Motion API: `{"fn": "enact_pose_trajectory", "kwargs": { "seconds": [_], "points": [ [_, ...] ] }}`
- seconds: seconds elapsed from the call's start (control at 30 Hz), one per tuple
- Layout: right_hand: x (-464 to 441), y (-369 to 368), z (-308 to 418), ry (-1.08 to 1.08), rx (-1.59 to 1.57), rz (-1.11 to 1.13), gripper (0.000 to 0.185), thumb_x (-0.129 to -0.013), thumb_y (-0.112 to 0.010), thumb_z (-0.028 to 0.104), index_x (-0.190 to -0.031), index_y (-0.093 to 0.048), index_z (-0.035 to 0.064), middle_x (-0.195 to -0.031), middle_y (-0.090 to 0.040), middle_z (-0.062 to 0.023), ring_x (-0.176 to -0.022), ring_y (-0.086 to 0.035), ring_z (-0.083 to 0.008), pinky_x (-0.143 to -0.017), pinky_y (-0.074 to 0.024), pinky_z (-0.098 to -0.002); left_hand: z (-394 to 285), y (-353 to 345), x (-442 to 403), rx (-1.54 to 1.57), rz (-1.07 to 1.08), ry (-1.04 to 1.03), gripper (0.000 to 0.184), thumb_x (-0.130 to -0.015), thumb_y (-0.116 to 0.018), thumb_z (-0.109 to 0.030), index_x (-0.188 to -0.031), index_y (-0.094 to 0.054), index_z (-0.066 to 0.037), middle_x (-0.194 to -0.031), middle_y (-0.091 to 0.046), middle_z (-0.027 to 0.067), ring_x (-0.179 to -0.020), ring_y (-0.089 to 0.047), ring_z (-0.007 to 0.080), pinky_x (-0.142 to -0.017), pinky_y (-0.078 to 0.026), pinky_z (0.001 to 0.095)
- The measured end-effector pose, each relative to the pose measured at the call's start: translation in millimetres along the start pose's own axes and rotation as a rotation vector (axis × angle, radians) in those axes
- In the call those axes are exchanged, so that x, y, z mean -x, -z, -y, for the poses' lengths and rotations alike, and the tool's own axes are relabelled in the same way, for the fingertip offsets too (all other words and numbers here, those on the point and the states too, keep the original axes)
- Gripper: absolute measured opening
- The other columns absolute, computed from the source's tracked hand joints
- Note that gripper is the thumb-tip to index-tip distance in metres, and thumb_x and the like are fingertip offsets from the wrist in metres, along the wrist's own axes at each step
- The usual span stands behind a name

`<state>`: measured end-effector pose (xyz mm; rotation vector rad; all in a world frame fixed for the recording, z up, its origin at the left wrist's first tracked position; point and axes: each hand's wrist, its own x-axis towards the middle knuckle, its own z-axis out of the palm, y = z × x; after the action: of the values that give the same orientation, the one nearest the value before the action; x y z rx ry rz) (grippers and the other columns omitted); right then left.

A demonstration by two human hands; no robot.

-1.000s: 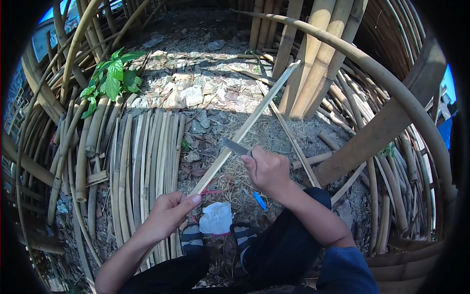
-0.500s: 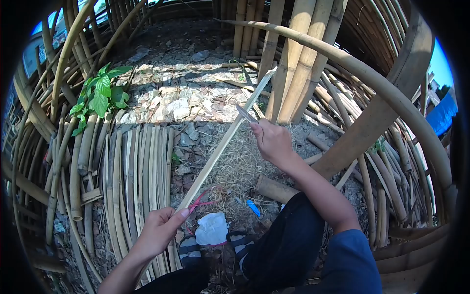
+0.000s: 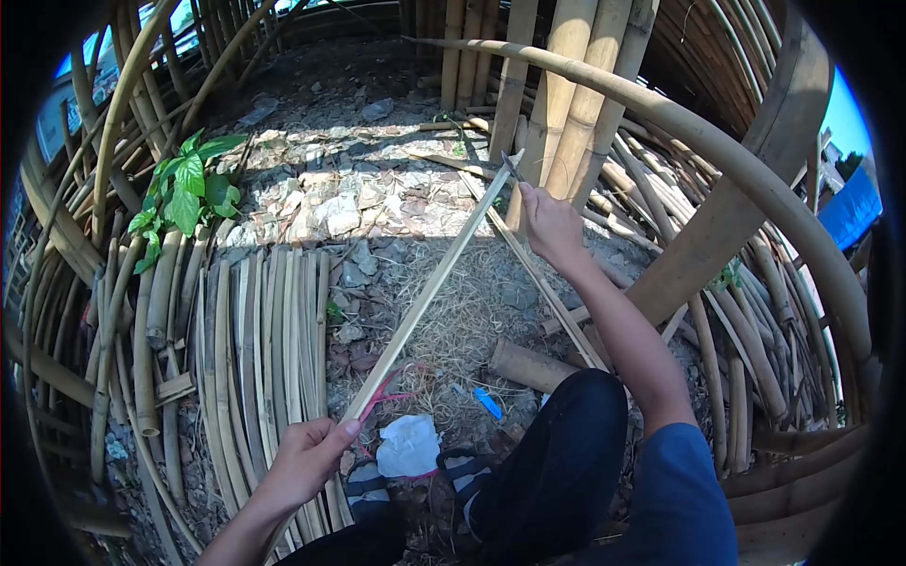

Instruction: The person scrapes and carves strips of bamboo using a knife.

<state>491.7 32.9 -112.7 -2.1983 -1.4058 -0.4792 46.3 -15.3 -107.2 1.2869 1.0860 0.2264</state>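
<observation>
My left hand (image 3: pixel 307 462) is closed around the lower end of a long pale bamboo strip (image 3: pixel 429 292), thumb on top. The strip slants up and away to the right. In my right hand (image 3: pixel 552 226) is a knife (image 3: pixel 511 167), its blade against the strip near the far tip; its handle is mostly hidden by my fingers. Red string (image 3: pixel 382 396) lies just beyond my left hand. A thin bamboo piece (image 3: pixel 547 292) slants across the ground beside my right forearm.
Many bamboo strips (image 3: pixel 269 349) lie side by side at left, near a leafy plant (image 3: pixel 189 184). By my feet are a white plastic bag (image 3: pixel 409 445) and a small blue object (image 3: pixel 488 403). A curved bamboo pole (image 3: pixel 661 99) and an upright post (image 3: pixel 746 198) stand at right.
My right hand and the knife have moved up and away along the strip to near its far tip. My left hand keeps its hold. The thin piece beside my right forearm now shows more.
</observation>
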Motion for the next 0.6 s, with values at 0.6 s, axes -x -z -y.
{"fn": "enact_pose_trajectory", "kwargs": {
  "seconds": [0.6],
  "points": [
    [60,-1,36,0.342,-0.150,0.002,0.045,-0.101,-0.043,0.042,-0.077,-0.056,0.0066,-0.053,-0.057,-0.0159,-0.052,-0.061,-0.0378,-0.050,-0.0492,-0.0490,7,2,0,-0.026,0.001,-0.005,0.046,-0.097,-0.059,-0.041,-0.066,-0.053,-0.007,-0.050,-0.040,-0.0067,-0.042,-0.032,0.0029,-0.039,-0.021,0.0243]
  ]
}}
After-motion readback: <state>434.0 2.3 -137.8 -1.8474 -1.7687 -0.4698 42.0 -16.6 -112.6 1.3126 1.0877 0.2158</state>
